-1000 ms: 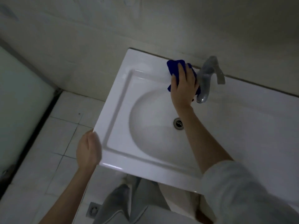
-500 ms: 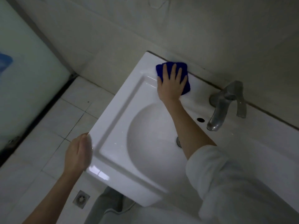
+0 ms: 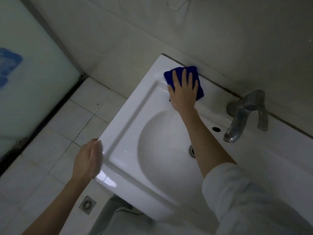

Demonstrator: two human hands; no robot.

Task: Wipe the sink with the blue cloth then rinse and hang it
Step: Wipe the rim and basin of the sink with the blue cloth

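Nearest, a pale sleeve pushed up the right forearm, and down on the tiled floor a small square floor drain.

Next out, at the near left corner of the white sink: left hand, fingers straight and held together, laid flat against the outer edge of the rim, curled round nothing. Seemingly just bracing.

Further in, the oval bowl with its drain partly hidden behind the right forearm. No water visible in the bowl or running from the tap, which stands to the right on the back ledge, with an overflow hole just below it.

Furthest, on the back ledge near the far left corner, hard by the wall: blue cloth, folded into a pad, lying flat on the porcelain. On top of it the right hand, fingers stretched out and slightly spread, palm down, pressing rather than gripping.

Judging from this: wiping in hand, at the back ledge left of the tap. No telling from the surface which parts are already wiped. Seemingly left to do: any unwiped rim and bowl, then the rinse under the tap, then the hanging. No hook or rail for that in view.
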